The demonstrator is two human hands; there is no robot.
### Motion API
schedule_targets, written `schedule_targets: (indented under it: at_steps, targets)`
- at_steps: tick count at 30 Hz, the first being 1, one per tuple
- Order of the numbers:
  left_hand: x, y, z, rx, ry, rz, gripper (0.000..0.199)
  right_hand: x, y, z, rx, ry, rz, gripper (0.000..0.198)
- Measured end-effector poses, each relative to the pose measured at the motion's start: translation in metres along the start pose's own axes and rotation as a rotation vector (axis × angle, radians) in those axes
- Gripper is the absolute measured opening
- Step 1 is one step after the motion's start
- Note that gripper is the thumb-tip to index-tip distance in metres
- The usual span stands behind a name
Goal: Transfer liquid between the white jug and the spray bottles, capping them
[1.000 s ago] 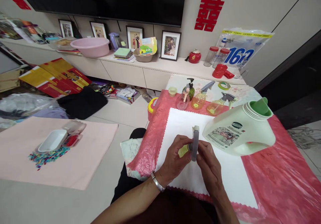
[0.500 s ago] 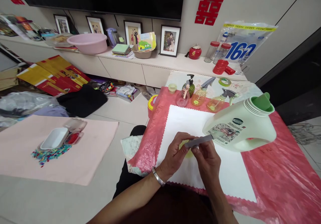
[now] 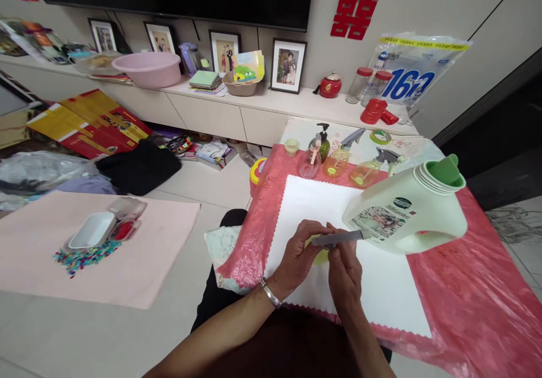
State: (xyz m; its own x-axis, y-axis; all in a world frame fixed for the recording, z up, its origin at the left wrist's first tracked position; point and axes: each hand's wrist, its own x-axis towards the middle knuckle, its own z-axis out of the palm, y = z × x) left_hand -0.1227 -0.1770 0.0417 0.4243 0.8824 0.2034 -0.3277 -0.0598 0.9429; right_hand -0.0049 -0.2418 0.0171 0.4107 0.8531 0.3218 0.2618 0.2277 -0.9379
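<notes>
- In the head view, the left hand (image 3: 296, 254) had its thumb and fingers curled closed on the yellow spray bottle (image 3: 320, 254), near its neck.
- The right hand (image 3: 346, 273) had its fingers drawn in tight just beneath the grey spray head (image 3: 341, 237), closed on the bottle's upper part; the exact contact of the fingertips was hidden.
- The bottle was in front of the person's body, over the white mat (image 3: 313, 197); whether its base touched the mat could not be told. The nozzle pointed toward the pale green jug (image 3: 406, 209).
- The step in hand seemed to be working the head at the bottle's neck. Any further turn, as judged here, called for a steady left grip and small right-finger movements.
- Beyond the mat stood a pink bottle (image 3: 310, 166), an amber spray bottle (image 3: 337, 165) and another yellow sprayer (image 3: 364, 174).
</notes>
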Motion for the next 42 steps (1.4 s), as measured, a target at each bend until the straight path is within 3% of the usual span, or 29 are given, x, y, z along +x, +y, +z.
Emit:
schedule_targets:
  at_steps: [9, 15, 20, 27, 34, 42]
  targets:
    - [0.000, -0.002, -0.001, -0.034, 0.043, -0.081, 0.027, 0.004, 0.001, 0.012, 0.155, 0.072, -0.037, 0.020]
    - [0.000, -0.004, -0.009, -0.113, -0.040, -0.073, 0.035, 0.005, 0.003, 0.019, 0.246, 0.077, 0.003, 0.030]
    - [0.002, -0.001, -0.007, -0.192, -0.006, -0.128, 0.027, 0.005, 0.005, 0.013, 0.251, 0.045, 0.018, 0.028]
    - [0.002, -0.003, -0.003, -0.124, 0.031, -0.093, 0.031, 0.006, 0.005, 0.001, 0.164, -0.006, 0.124, 0.024]
    - [0.001, -0.009, -0.003, -0.149, 0.066, -0.080, 0.026, 0.011, 0.003, 0.001, 0.169, -0.010, 0.010, 0.025]
    - [-0.001, -0.011, -0.011, -0.166, -0.003, -0.036, 0.026, 0.012, 0.008, 0.007, 0.281, -0.031, 0.014, 0.026]
